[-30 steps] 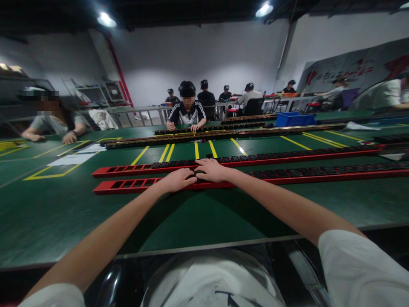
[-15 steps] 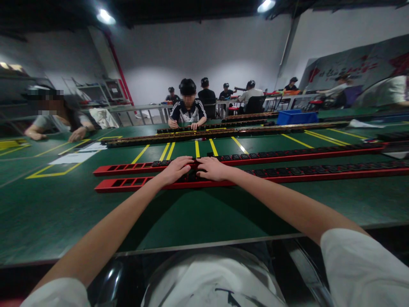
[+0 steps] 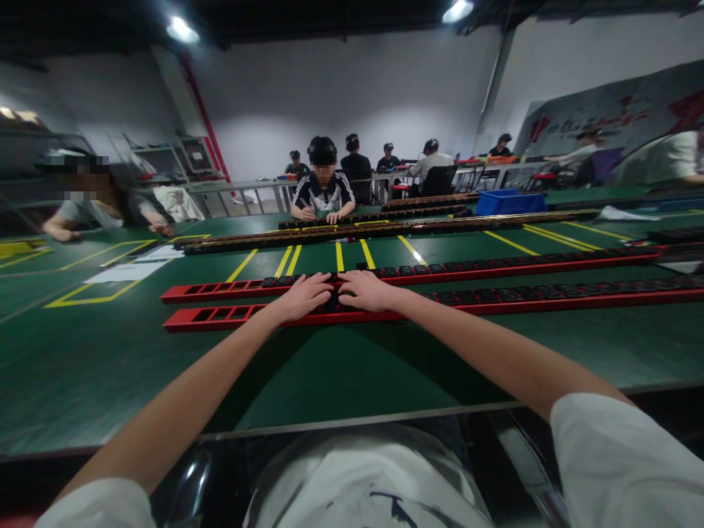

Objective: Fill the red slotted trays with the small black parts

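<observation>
Two long red rails (image 3: 187,320) lie side by side across the green table, with square slots along them. Black square pieces (image 3: 421,270) fill most slots; several slots at the left ends are bare. Over the middle of the rails rests my left hand (image 3: 306,298), its fingers stretched forward onto the farther rail and its thumb apart. My right hand (image 3: 367,291) lies just beside it, fingers reaching over the same rail, thumb lower and spread from them. Both hands cover the pieces beneath, and I see nothing held in either.
Farther back, long dark strips (image 3: 253,240) run across the table (image 3: 363,367). A blue bin (image 3: 511,202) stands behind them at the right. White papers (image 3: 124,272) lie at the left within yellow tape lines. A co-worker (image 3: 324,183) sits opposite, and another person (image 3: 93,191) is at the left.
My left fingers have shifted slightly and lie a little lower; my right hand stays almost in place. The person at the left has moved a hand to the right.
</observation>
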Demonstrator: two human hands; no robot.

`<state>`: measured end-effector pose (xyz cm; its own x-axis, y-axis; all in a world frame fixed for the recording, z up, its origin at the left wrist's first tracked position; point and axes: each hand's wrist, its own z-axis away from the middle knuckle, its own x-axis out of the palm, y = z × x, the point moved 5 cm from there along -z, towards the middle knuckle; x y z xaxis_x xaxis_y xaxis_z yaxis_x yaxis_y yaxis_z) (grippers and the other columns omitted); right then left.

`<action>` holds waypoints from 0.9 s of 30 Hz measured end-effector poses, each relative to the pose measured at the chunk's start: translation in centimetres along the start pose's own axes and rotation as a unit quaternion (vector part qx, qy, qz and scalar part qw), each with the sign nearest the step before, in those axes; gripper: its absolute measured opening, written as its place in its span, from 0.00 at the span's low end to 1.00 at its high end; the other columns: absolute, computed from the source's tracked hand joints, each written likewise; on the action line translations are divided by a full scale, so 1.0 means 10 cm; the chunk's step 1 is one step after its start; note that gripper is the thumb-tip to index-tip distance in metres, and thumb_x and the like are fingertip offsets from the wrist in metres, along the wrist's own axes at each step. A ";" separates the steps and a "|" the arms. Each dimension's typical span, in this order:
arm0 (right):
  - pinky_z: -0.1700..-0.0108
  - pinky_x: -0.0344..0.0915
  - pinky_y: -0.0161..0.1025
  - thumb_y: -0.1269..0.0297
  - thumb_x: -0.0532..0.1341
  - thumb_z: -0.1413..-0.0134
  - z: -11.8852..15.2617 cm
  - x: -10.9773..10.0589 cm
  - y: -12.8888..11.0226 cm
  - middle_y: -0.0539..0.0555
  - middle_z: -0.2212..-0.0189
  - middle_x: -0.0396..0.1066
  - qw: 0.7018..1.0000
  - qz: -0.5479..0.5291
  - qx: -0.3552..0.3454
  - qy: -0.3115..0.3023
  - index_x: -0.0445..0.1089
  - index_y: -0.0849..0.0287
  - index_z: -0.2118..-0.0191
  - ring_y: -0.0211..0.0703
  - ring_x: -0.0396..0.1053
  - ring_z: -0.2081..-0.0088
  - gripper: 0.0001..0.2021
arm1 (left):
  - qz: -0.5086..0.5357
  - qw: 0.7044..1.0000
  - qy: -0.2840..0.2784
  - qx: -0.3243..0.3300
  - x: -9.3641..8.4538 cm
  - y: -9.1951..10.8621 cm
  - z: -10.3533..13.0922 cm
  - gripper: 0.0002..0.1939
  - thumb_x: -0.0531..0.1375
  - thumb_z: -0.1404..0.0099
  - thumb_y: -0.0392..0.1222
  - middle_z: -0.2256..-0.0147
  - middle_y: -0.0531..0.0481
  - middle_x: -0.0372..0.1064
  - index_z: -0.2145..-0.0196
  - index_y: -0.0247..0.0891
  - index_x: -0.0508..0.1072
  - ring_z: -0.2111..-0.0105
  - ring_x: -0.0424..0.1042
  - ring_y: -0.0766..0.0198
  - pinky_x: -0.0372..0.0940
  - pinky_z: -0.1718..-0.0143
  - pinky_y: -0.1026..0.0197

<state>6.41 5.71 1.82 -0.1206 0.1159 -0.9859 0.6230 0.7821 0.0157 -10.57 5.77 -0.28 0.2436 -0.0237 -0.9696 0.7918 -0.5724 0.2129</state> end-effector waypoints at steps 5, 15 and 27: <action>0.36 0.53 0.59 0.51 0.53 0.32 -0.01 0.02 0.01 0.64 0.33 0.57 1.000 0.001 0.001 -0.003 0.75 0.58 0.46 0.60 0.56 0.33 0.22 | 0.000 0.999 0.024 0.035 -0.01 0.02 -0.01 0.28 0.43 0.25 0.55 0.30 0.43 0.50 0.40 0.39 0.69 0.30 0.47 0.51 0.43 0.31 0.42; 0.36 0.53 0.59 0.50 0.53 0.32 -0.02 0.05 0.04 0.63 0.33 0.58 1.000 -0.007 -0.005 0.010 0.76 0.57 0.48 0.61 0.57 0.34 0.21 | -0.029 0.996 0.046 0.064 -0.03 0.04 -0.01 0.26 0.44 0.25 0.52 0.32 0.43 0.56 0.47 0.40 0.75 0.33 0.54 0.50 0.50 0.33 0.41; 0.36 0.53 0.57 0.50 0.53 0.32 -0.01 0.02 0.02 0.63 0.33 0.59 1.000 -0.004 -0.006 0.010 0.76 0.58 0.49 0.58 0.57 0.33 0.21 | -0.032 0.995 0.057 0.069 -0.02 0.03 -0.03 0.25 0.45 0.26 0.51 0.33 0.42 0.57 0.47 0.38 0.76 0.33 0.55 0.50 0.50 0.32 0.43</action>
<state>6.44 5.94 1.63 -0.1405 0.1215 -0.9826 0.6128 0.7902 0.0101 -10.26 5.82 -0.01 0.2636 0.1055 -0.9589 0.7250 -0.6774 0.1248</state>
